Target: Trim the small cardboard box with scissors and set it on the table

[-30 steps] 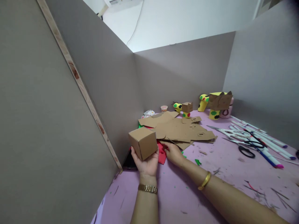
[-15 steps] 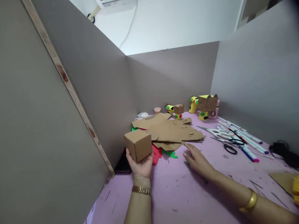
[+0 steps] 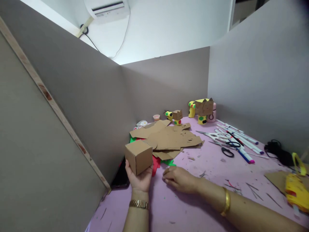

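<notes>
A closed cardboard box (image 3: pixel 138 158), cube-shaped and plain brown, rests in my left hand (image 3: pixel 140 180). The palm is under it and the fingers come up its sides. To the right of the box, apart from it, my right hand (image 3: pixel 180 178) is low over the purple tabletop with its fingers curled in together. I see nothing in that hand. Behind the box lies a pile of flat cardboard pieces (image 3: pixel 172 137), with red paper (image 3: pixel 155 165) and green paper (image 3: pixel 169 162) showing from under it.
Scissors (image 3: pixel 227 145) and several markers (image 3: pixel 241 137) lie at the right, near a yellow glue gun (image 3: pixel 296 191) and a black cable (image 3: pixel 277 151). Yellow spotted figures with cardboard heads (image 3: pixel 204 108) stand at the back. A dark phone (image 3: pixel 121 175) lies by the left partition (image 3: pixel 96 106).
My right hand has come left, away from the cardboard pile and closer to the box, and its fingers have curled in. The left hand still holds the box. The view has turned slightly right.
</notes>
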### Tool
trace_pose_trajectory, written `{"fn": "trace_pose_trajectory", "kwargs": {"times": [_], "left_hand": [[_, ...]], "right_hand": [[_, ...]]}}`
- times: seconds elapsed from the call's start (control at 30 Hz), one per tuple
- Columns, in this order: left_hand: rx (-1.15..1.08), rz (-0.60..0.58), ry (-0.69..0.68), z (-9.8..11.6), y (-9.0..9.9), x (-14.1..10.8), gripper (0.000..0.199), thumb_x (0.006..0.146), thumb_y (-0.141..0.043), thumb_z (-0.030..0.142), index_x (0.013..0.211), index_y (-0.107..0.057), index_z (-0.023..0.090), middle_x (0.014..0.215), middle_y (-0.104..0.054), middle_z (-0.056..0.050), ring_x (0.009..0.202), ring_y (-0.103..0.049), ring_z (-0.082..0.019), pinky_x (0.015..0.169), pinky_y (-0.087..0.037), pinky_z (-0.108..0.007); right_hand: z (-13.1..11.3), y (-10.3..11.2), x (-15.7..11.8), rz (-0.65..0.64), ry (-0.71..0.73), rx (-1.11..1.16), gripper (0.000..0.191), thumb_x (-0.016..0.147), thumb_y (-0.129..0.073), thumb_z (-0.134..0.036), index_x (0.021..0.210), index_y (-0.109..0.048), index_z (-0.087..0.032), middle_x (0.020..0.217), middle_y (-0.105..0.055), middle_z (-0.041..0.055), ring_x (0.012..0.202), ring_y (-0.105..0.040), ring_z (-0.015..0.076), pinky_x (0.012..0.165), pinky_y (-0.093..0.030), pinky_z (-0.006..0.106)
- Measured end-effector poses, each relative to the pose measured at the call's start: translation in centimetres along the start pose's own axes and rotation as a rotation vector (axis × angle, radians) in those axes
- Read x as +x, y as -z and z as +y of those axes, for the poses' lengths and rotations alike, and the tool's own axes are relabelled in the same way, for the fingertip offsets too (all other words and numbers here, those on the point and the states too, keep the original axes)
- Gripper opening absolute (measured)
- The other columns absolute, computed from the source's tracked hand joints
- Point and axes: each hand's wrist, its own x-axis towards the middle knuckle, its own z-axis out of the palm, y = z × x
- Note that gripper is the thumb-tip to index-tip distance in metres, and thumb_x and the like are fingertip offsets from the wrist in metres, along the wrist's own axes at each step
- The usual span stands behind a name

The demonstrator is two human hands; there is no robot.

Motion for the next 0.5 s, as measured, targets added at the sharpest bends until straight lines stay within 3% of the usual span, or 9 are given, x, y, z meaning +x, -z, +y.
{"fn": "trace_pose_trajectory", "kwargs": {"times": [0.13, 0.33, 0.5], "left_hand": [[0.001, -0.003, 0.002, -0.1, 0.0, 0.1, 0.034, 0.084, -0.048, 0.046, 0.094, -0.071, 0.022, 0.082, -0.077, -0.008, 0.079, -0.07, -0.025, 0.069, -0.053, -0.041], [-0.009, -0.012, 0.003, -0.2, 0.0, 0.2, 0.032, 0.085, -0.048, 0.045, 0.093, -0.07, 0.023, 0.084, -0.077, -0.008, 0.081, -0.07, -0.025, 0.071, -0.053, -0.042], [-0.023, -0.018, 0.02, -0.1, 0.0, 0.1, 0.032, 0.081, -0.054, 0.045, 0.098, -0.069, 0.023, 0.089, -0.076, -0.009, 0.086, -0.068, -0.027, 0.074, -0.051, -0.042]], "right_hand": [[1.3, 0.7, 0.3, 0.035, -0.055, -0.041, 0.022, 0.093, -0.056, -0.029, 0.112, -0.06, -0.019, 0.115, -0.063, 0.0061, 0.099, -0.062, 0.0213, 0.085, -0.051, 0.044], [1.6, 0.6, -0.2, -0.016, -0.073, -0.069, 0.019, 0.092, -0.058, -0.029, 0.108, -0.062, -0.018, 0.112, -0.064, 0.0052, 0.095, -0.064, 0.0199, 0.082, -0.053, 0.042], [2.4, 1.0, -0.6, 0.071, -0.269, -0.136, 0.024, 0.092, -0.058, -0.03, 0.113, -0.06, -0.019, 0.118, -0.062, 0.0065, 0.1, -0.062, 0.0217, 0.085, -0.051, 0.044]]}}
